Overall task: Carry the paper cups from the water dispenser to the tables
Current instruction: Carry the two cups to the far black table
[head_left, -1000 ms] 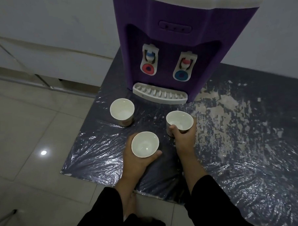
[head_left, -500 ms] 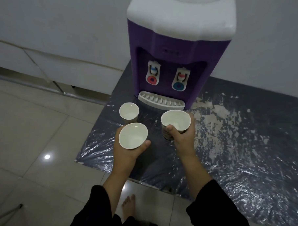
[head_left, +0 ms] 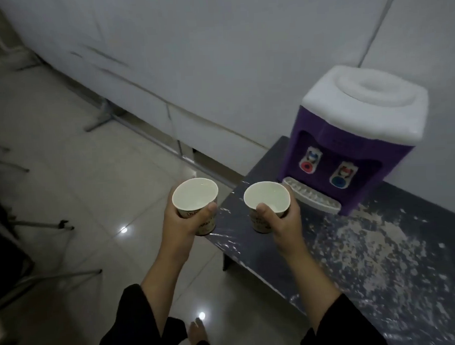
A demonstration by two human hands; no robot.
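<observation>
My left hand [head_left: 180, 224] grips a white paper cup [head_left: 195, 197] by its printed side, held upright over the tiled floor. My right hand [head_left: 283, 223] grips a second paper cup [head_left: 267, 198] above the left edge of the low dark table [head_left: 368, 257]. Both cups look pale inside; I cannot tell whether they hold water. The purple water dispenser [head_left: 358, 145] with a white top stands on the table to the right, red and blue taps facing me. The third cup seen earlier is out of sight.
A white wall with low panels [head_left: 164, 70] runs behind. Thin metal legs [head_left: 41, 224] and a dark shape stand on the glossy tiled floor [head_left: 91, 178] at the left. My bare foot [head_left: 198, 332] shows below. The table top is plastic-covered and flaked.
Both cups have been lifted off the table and carried back and left. The view has turned left, so the dispenser now sits at the right and the third cup is no longer visible.
</observation>
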